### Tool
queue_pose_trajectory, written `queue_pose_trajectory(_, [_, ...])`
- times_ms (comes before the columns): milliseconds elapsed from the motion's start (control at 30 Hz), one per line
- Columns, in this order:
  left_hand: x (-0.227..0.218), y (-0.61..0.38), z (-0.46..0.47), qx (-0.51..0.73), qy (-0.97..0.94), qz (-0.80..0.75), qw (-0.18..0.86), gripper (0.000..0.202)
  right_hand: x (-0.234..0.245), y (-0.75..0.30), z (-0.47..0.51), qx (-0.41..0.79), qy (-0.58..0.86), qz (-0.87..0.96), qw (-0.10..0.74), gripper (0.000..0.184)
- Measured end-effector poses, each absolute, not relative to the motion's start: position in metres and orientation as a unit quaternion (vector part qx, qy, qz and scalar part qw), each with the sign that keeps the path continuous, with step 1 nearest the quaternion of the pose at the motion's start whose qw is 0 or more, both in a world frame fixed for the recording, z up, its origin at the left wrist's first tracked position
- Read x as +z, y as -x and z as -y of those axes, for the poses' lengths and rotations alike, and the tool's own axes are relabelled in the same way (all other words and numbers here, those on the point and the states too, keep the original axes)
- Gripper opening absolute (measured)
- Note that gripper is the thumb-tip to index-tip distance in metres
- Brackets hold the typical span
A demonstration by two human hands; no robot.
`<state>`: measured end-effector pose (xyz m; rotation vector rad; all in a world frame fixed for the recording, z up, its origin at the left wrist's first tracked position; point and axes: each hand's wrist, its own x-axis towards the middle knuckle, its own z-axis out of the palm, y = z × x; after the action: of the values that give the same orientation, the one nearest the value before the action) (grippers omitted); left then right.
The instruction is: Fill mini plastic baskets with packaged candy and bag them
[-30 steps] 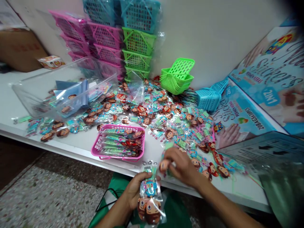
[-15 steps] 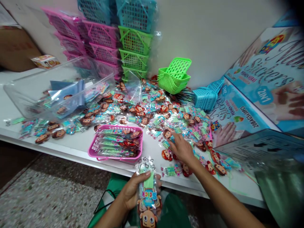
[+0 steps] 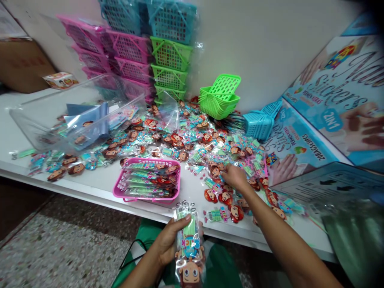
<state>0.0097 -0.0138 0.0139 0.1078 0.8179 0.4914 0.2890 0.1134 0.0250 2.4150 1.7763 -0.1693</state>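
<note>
My left hand (image 3: 169,240) is closed around a stack of clear-wrapped packets (image 3: 189,248) with cartoon faces, held below the table's front edge. My right hand (image 3: 237,177) reaches onto the white table (image 3: 90,182) and rests on the heap of loose packets (image 3: 210,148), fingers curled down onto one of them. A pink basket (image 3: 147,194) with several packets laid in it sits just left of my right hand, near the front edge.
Stacks of pink (image 3: 126,60), green (image 3: 169,66) and blue baskets (image 3: 171,18) stand against the wall. Loose green baskets (image 3: 220,98) and blue baskets (image 3: 259,122) lie behind the heap. A clear plastic bin (image 3: 75,116) lies left. Large printed sticker boxes (image 3: 330,112) fill the right.
My right hand left the stack in my left hand and reached forward and right into the heap. The left hand kept its stack and barely moved.
</note>
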Motion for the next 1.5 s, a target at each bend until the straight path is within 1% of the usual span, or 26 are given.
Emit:
queue_pose_trajectory(67, [0.014,-0.01,0.014,0.235,-0.052,-0.394,0.887,0.026,0.029,-0.292,-0.113,-0.054,-0.801,-0.592,0.069,0.026])
queue_pose_trajectory(133, [0.014,-0.01,0.014,0.24,-0.054,-0.394,0.886,0.026,0.032,-0.293,-0.108,-0.048,-0.797,-0.599,0.065,0.03])
queue_pose_trajectory(267, [0.014,-0.01,0.013,0.241,-0.038,-0.388,0.889,0.023,0.029,-0.292,-0.094,-0.064,-0.785,-0.612,0.066,0.051])
queue_pose_trajectory(300, [0.014,-0.01,0.013,0.243,-0.036,-0.384,0.89,0.022,0.027,-0.292,-0.092,-0.077,-0.783,-0.614,0.066,0.054])
queue_pose_trajectory(367, [0.012,-0.01,0.013,0.248,-0.038,-0.382,0.889,0.022,0.025,-0.294,-0.092,-0.105,-0.778,-0.616,0.061,0.051])
queue_pose_trajectory(500, [0.008,-0.011,0.013,0.24,-0.039,-0.387,0.889,0.025,0.041,-0.292,-0.093,-0.12,-0.769,-0.626,0.039,0.034])
queue_pose_trajectory(533, [0.008,-0.011,0.013,0.24,-0.038,-0.387,0.89,0.025,0.047,-0.287,-0.088,-0.11,-0.76,-0.64,0.01,0.031])
queue_pose_trajectory(600, [0.007,-0.011,0.012,0.235,-0.035,-0.379,0.894,0.027,0.058,-0.269,-0.067,-0.076,-0.706,-0.697,-0.095,0.025])
queue_pose_trajectory(633, [0.007,-0.011,0.011,0.235,-0.036,-0.371,0.898,0.028,0.062,-0.257,-0.053,-0.06,-0.649,-0.74,-0.168,0.022])
queue_pose_trajectory(667, [0.006,-0.012,0.011,0.242,-0.034,-0.355,0.902,0.028,0.063,-0.243,-0.036,-0.053,-0.579,-0.784,-0.216,0.02])
queue_pose_trajectory(700, [0.006,-0.012,0.011,0.253,-0.029,-0.333,0.908,0.029,0.064,-0.228,-0.019,-0.053,-0.511,-0.826,-0.23,0.018])
queue_pose_trajectory(767, [0.005,-0.013,0.011,0.275,-0.008,-0.284,0.918,0.034,0.063,-0.202,0.012,-0.058,-0.39,-0.899,-0.191,0.016])
queue_pose_trajectory(800, [0.005,-0.014,0.011,0.281,0.005,-0.263,0.923,0.041,0.062,-0.192,0.023,-0.063,-0.357,-0.917,-0.167,0.017])
queue_pose_trajectory(867, [0.005,-0.013,0.012,0.283,0.02,-0.244,0.928,0.052,0.064,-0.18,0.037,-0.098,-0.336,-0.928,-0.125,0.02])
queue_pose_trajectory(900, [0.005,-0.012,0.013,0.285,0.017,-0.252,0.925,0.05,0.067,-0.179,0.039,-0.134,-0.336,-0.925,-0.112,0.02])
queue_pose_trajectory(967, [0.005,-0.009,0.015,0.295,0.006,-0.292,0.91,0.035,0.071,-0.184,0.036,-0.233,-0.334,-0.907,-0.101,0.024])
queue_pose_trajectory(1033, [0.006,-0.005,0.015,0.295,-0.004,-0.333,0.896,0.026,0.069,-0.194,0.025,-0.296,-0.383,-0.868,-0.114,0.028])
queue_pose_trajectory(1067, [0.007,-0.003,0.015,0.288,-0.006,-0.346,0.893,0.024,0.065,-0.2,0.017,-0.291,-0.448,-0.837,-0.119,0.027])
queue_pose_trajectory(1133, [0.008,0.0,0.015,0.27,-0.005,-0.355,0.895,0.025,0.052,-0.21,-0.002,-0.216,-0.61,-0.756,-0.097,0.031])
queue_pose_trajectory(1200, [0.01,0.0,0.014,0.264,-0.009,-0.361,0.895,0.026,0.036,-0.216,-0.024,-0.136,-0.709,-0.691,-0.029,0.041])
queue_pose_trajectory(1233, [0.011,0.0,0.014,0.265,-0.014,-0.366,0.892,0.025,0.03,-0.219,-0.034,-0.114,-0.726,-0.678,0.006,0.041])
queue_pose_trajectory(1267, [0.011,-0.001,0.014,0.267,-0.019,-0.372,0.889,0.024,0.026,-0.221,-0.043,-0.105,-0.73,-0.675,0.03,0.037])
queue_pose_trajectory(1333, [0.012,-0.003,0.015,0.269,-0.029,-0.384,0.883,0.023,0.027,-0.224,-0.054,-0.102,-0.73,-0.674,0.05,0.028])
queue_pose_trajectory(1400, [0.01,-0.004,0.015,0.276,-0.033,-0.397,0.875,0.025,0.037,-0.224,-0.053,-0.099,-0.734,-0.67,0.043,0.025])
queue_pose_trajectory(1500, [0.006,-0.007,0.015,0.306,-0.042,-0.401,0.863,0.03,0.059,-0.208,-0.024,-0.121,-0.711,-0.692,-0.014,0.025])
